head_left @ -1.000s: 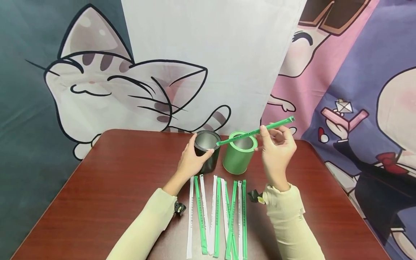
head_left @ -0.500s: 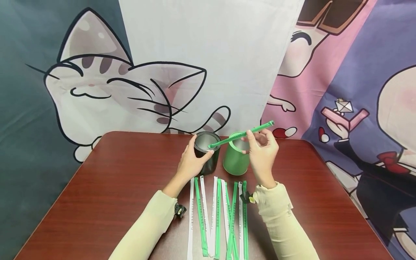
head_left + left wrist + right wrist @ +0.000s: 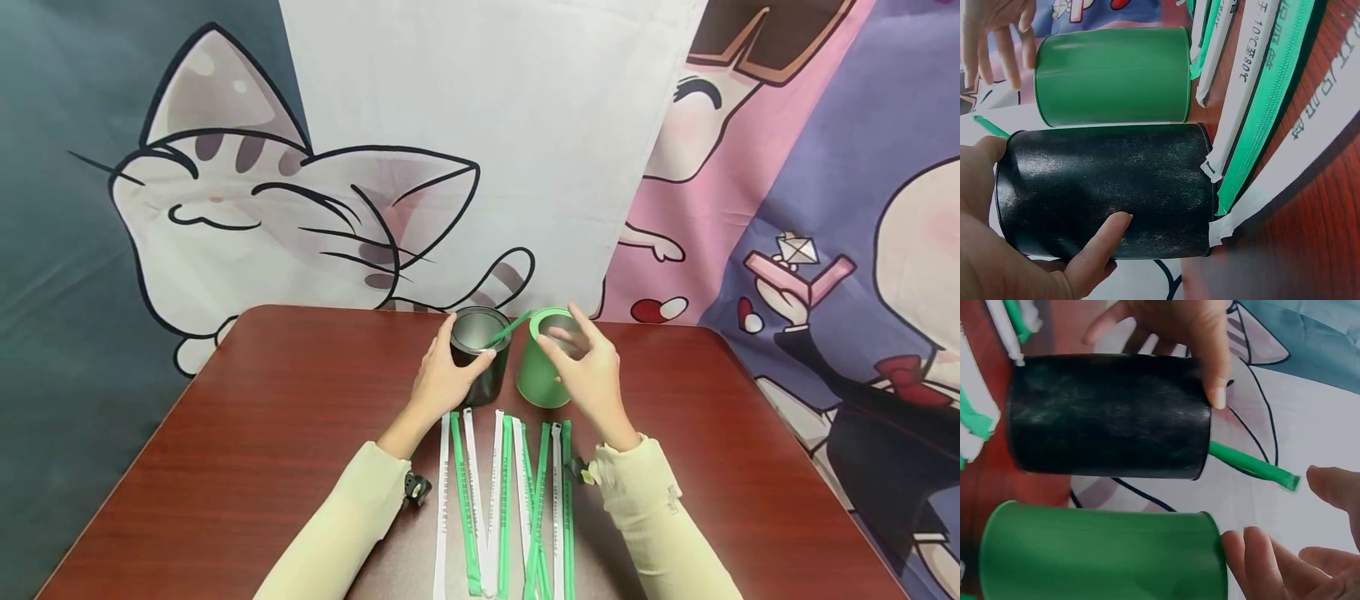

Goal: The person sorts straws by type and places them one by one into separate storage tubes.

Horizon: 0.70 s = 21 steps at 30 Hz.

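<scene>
My left hand (image 3: 441,377) grips the black can (image 3: 489,382), thumb at its rim and fingers round its side. Inside that can leans a green wrapped straw (image 3: 512,328), its upper end sticking out over the rim to the right. To the right stands the green can (image 3: 536,373), its mouth also facing up. My right hand (image 3: 592,368) is over the green can's right side, fingers spread with nothing between them. In the right wrist view, the fingertips (image 3: 1254,540) are right at the green can's rim, apart from the straw's end (image 3: 1288,480).
Several white and green wrapped straws (image 3: 504,500) lie on the reddish-brown table (image 3: 300,417) in front of the cans, some crossing. A cartoon-printed cloth (image 3: 480,100) hangs behind the table's far edge.
My right hand has moved left with the green straw and let go of it; the straw now leans in the black can. My left hand keeps its grip on that can.
</scene>
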{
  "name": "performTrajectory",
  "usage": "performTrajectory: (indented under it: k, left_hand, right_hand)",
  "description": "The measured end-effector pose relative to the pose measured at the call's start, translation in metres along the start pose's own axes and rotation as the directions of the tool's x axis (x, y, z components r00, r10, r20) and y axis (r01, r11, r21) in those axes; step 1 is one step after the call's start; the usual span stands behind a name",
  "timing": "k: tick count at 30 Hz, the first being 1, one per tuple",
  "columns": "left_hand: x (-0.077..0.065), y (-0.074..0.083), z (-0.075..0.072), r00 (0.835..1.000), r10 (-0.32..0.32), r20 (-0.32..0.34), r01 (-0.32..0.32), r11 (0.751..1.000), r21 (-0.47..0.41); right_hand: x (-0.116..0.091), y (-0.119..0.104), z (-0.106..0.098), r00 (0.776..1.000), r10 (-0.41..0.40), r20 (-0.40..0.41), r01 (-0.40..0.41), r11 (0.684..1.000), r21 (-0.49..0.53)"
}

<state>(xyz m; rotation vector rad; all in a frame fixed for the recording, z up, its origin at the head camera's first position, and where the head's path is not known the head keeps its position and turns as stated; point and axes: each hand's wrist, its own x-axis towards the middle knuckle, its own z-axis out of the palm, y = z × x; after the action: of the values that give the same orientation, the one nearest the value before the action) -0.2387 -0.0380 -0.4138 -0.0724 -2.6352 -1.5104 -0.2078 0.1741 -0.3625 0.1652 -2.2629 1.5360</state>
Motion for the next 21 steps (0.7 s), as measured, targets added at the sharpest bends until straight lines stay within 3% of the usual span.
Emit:
performTrajectory:
  k: [10, 21]
  left_hand:
    - [0.001, 0.001, 0.001, 1.000, -0.016, 0.001, 0.016, 1.000, 0.002]
    - [0.001, 0.000, 0.001, 1.000, -0.002, 0.006, 0.002, 1.000, -0.010]
  right_hand:
    - [-0.018, 0.017, -0.006, 0.997, -0.059, -0.058, 0.057, 0.998, -0.033]
    - [-0.041, 0.040, -0.014, 0.996, 0.092, -0.012, -0.093, 0.990, -0.110]
